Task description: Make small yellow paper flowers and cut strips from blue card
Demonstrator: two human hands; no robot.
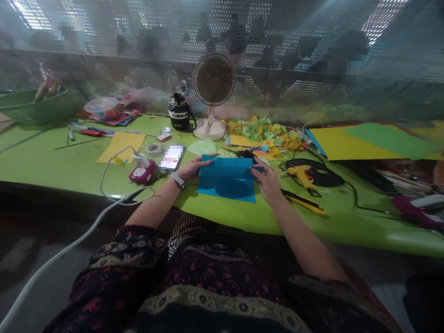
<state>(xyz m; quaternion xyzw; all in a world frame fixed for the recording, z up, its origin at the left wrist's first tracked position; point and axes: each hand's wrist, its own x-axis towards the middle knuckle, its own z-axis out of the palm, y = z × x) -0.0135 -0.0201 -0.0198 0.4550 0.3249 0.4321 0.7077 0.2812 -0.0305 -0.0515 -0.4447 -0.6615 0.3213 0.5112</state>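
A sheet of blue paper (227, 178), its far part folded over toward me, is held above the green table (166, 192) near its front edge. My left hand (194, 168) pinches the sheet at its far left corner, thumb and fingers closed on it. At the right end of the fold, my right hand (266, 179) grips the paper between thumb and fingers. A yellow-handled cutter (305, 203) lies just right of my right hand. Near my left wrist rests a phone (172, 157).
A purple socket block (142, 172) with a white cable stands at left, beside a tape roll (153, 149). Behind are a small fan (214, 81), a black jug (179, 113) and paper cutouts (263, 132). A yellow glue gun (301, 175) and coloured sheets (364, 143) lie right.
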